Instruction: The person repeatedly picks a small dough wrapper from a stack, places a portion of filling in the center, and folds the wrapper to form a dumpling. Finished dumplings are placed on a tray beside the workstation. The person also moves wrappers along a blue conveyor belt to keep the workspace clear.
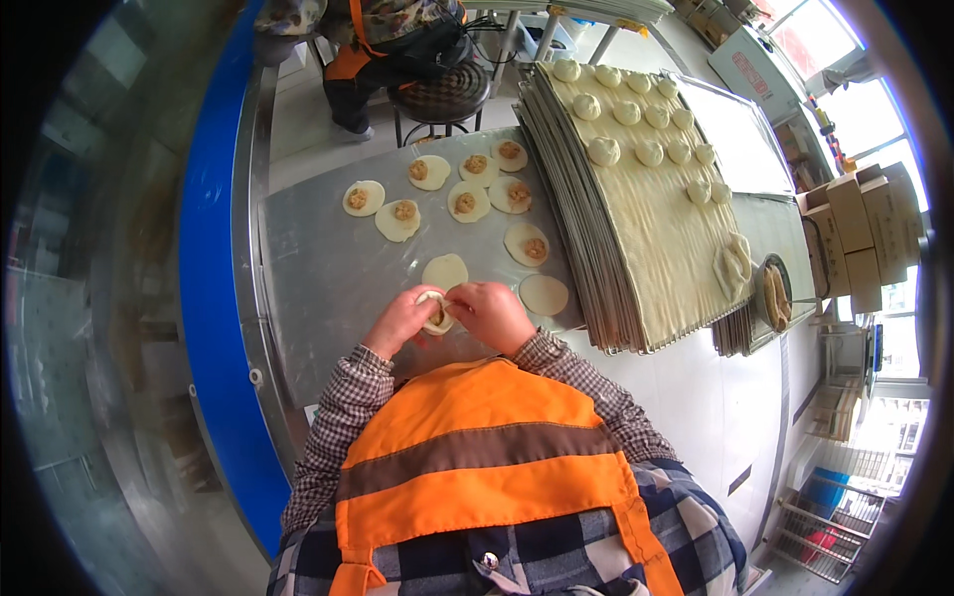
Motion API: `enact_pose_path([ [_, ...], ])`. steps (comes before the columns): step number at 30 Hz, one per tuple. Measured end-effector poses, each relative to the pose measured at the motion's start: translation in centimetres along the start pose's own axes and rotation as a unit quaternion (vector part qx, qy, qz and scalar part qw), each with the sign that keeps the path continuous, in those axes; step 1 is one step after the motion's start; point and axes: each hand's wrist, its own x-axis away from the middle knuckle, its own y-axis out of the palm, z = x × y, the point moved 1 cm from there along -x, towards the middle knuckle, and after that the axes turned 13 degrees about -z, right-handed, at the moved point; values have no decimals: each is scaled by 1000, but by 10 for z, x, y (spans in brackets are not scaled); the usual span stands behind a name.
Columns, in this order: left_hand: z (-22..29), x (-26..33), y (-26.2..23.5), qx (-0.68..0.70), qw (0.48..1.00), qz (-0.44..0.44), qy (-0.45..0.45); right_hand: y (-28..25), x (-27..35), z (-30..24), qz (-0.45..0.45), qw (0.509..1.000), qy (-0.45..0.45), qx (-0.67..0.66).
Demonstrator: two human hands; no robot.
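Head view: left hand (400,320) and right hand (492,313) meet over the steel table (318,268), fingers of both pinched around one filled dough round (435,316) held between them. Just beyond lie two plain rounds (445,270), and farther off eight rounds topped with filling (465,202). To the right, a stack of trays (636,228) carries finished buns (626,112). Another person (378,40) sits by a stool (442,99) at the far end.

Dough round (435,310) between the fingers (425,301): soft, matt, pale. Under them a brushed sheet-metal table (318,268), dull sheen. Beyond them, stacked metal trays (586,248), floury matt top.
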Motion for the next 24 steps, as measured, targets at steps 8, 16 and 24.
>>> enact_pose_path([
  [8, -1, -22, 12, 191, 973, -92, 87, -12, 12, 11, 46, 993, 18, -104],
  [16, -7, -37, 34, 162, 964, 96, 190, -19, 13, 12, 154, 980, -98, 79],
  [24, 6, -31, 27, 163, 982, 17, 91, -19, 14, 14, 100, 985, -2, -143],
])
